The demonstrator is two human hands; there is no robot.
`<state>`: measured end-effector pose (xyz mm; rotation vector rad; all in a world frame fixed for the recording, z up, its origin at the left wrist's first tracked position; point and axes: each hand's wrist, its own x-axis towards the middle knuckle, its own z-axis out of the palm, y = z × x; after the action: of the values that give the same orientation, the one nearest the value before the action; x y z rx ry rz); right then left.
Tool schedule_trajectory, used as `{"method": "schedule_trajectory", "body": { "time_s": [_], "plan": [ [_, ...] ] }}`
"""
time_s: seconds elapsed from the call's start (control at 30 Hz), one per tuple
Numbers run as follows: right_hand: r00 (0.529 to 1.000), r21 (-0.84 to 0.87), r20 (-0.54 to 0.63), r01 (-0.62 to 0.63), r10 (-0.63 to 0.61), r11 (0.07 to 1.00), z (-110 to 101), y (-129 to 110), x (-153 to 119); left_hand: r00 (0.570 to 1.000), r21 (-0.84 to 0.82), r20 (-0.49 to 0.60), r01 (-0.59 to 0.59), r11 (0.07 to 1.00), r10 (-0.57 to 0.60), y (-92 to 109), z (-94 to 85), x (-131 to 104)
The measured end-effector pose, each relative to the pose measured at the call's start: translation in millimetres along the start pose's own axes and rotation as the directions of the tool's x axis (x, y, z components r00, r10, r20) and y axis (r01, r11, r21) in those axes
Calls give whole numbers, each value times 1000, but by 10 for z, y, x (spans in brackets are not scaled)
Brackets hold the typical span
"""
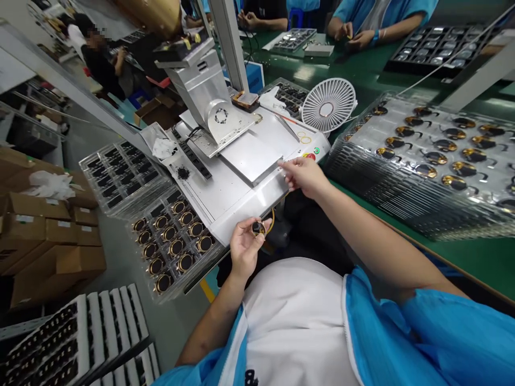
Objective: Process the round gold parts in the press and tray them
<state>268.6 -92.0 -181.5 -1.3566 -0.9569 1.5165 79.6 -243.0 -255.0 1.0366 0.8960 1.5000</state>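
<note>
My left hand point(246, 247) is closed around a small round watch-like part point(258, 228), with a dark face and a gold rim, just in front of the machine's front edge. My right hand point(303, 176) is over the front right of the white machine base point(225, 201), beside a flat metal plate point(253, 158). Its thumb and index finger are pinched together near the plate's corner; whatever is between them is too small to make out. Left of the machine, a clear tray point(177, 281) holds several round gold-rimmed parts.
A metal fixture point(205, 96) stands on the machine. Tweezers point(287, 128), a red button point(309, 156) and a white round fan grille point(329, 104) are at its right. Stacked clear trays point(422, 187) fill the right side. Cardboard boxes point(44, 230) stand left. Other people sit across the green table point(298, 72).
</note>
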Motion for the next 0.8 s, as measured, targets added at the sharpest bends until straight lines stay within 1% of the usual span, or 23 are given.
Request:
{"method": "schedule_trajectory", "body": {
  "time_s": [0.03, 0.1, 0.17, 0.23, 0.33, 0.4, 0.47, 0.53, 0.57, 0.63, 0.67, 0.8],
  "plan": [
    [998, 11, -58, 3, -2, 1000, -28, -68, 109, 1000, 16, 19, 25, 1000, -25, 21, -9, -7],
    [995, 3, -95, -9, 10, 1000, -62, -171, 263, 998, 66, 45, 46, 997, -49, 43, -25, -24],
    [995, -10, -103, 10, -11, 1000, -73, -224, 326, 999, 126, 38, 19, 992, -24, 45, -30, -39],
    [992, -18, -104, 70, -72, 997, -70, -228, 300, 1000, 190, 17, -25, 981, 22, 39, -20, -51],
    [983, -22, -53, 172, -173, 985, -49, -150, 92, 994, 294, 7, -105, 950, 107, 30, 8, -63],
    [980, -37, 52, 195, -193, 980, -26, -52, -146, 987, 355, 23, -159, 921, 161, 21, 23, -66],
    [970, -79, 206, 150, -131, 985, 3, 69, -419, 981, 401, 38, -191, 896, 192, 8, 30, -65],
    [938, -140, 345, 77, -24, 987, 36, 198, -669, 979, 428, 46, -200, 881, 200, -4, 34, -61],
    [921, -168, 388, 48, 21, 985, 53, 258, -769, 978, 434, 51, -204, 878, 202, -7, 36, -59],
    [903, -204, 425, 23, 68, 979, 87, 361, -899, 975, 433, 62, -219, 874, 214, -9, 41, -55],
    [902, -214, 426, 21, 74, 977, 102, 400, -932, 973, 430, 68, -230, 873, 222, -7, 44, -54],
    [918, -244, 392, 51, 51, 968, 126, 465, -948, 968, 444, 76, -246, 861, 237, -3, 50, -55]
  ]
}}
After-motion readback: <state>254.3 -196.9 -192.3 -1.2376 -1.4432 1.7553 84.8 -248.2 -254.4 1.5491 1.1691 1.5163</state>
